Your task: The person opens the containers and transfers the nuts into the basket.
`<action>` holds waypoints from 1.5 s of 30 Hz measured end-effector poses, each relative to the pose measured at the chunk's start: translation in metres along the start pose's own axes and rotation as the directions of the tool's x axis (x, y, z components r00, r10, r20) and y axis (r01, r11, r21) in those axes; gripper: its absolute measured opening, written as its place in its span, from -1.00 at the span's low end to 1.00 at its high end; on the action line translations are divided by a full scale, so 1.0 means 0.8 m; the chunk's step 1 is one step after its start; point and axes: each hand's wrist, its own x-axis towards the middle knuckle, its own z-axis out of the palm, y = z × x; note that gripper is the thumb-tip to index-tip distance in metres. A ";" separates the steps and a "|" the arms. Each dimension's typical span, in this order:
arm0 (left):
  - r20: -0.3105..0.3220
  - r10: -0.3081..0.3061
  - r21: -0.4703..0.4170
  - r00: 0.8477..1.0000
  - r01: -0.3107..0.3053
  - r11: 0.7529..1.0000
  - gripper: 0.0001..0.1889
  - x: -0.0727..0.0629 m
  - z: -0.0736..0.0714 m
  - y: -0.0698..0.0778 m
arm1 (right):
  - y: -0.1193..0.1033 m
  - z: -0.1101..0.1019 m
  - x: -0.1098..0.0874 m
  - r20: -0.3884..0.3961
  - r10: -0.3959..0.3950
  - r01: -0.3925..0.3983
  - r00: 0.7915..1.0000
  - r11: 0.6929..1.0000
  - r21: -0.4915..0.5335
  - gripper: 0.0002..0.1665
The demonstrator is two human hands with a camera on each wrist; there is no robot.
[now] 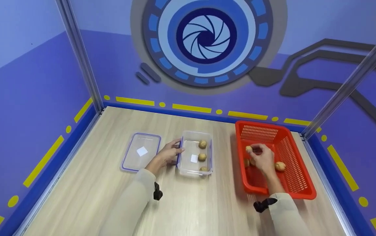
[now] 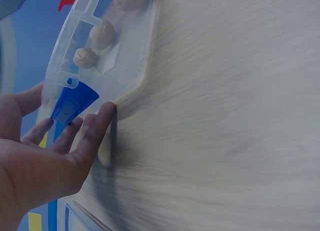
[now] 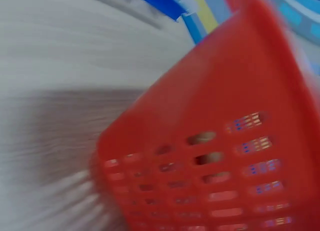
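Note:
A clear plastic food container (image 1: 188,170) with blue side latches sits mid-table, with walnuts (image 1: 202,144) in a row along its right side. My left hand (image 1: 167,153) holds its left wall, thumb at the rim. In the left wrist view, the fingers (image 2: 100,123) of that hand reach under the dangling blue latch (image 2: 75,102) to the container's lower edge. Inside the red basket (image 1: 294,160), my right hand (image 1: 262,159) pinches a walnut (image 1: 248,148) between thumb and fingertips. Another walnut (image 1: 280,166) lies right of that hand, and more brown shows beneath it.
A clear lid (image 1: 133,160) with a blue edge and a white label lies flat left of the container. The basket's perforated wall (image 3: 200,101) fills much of the blurred right wrist view. Purple panels (image 1: 115,65) enclose the wooden table (image 1: 174,203).

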 end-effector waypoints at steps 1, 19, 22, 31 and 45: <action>-0.002 -0.001 0.001 1.000 0.001 1.000 -0.32 0.000 0.000 0.000 | 0.002 0.001 0.000 0.011 0.011 -0.011 1.000 1.000 -0.008 -0.70; 0.021 0.014 -0.021 1.000 -0.013 1.000 -0.30 0.000 -0.001 -0.001 | 0.010 0.008 0.002 0.085 0.047 -0.043 0.995 0.997 -0.057 -0.66; 0.016 0.019 -0.019 1.000 -0.018 1.000 -0.31 -0.001 -0.001 0.001 | 0.008 0.008 0.003 0.090 0.043 -0.038 0.995 0.998 -0.059 -0.61; 0.009 0.019 -0.020 1.000 -0.019 1.000 -0.33 0.000 -0.001 -0.001 | -0.025 0.012 -0.001 0.067 -0.027 0.023 0.997 0.998 0.053 -0.60; 0.015 0.029 -0.025 0.999 -0.029 0.999 -0.32 -0.003 0.000 -0.002 | -0.110 0.096 -0.006 0.284 -0.341 0.353 0.896 0.936 0.008 -0.52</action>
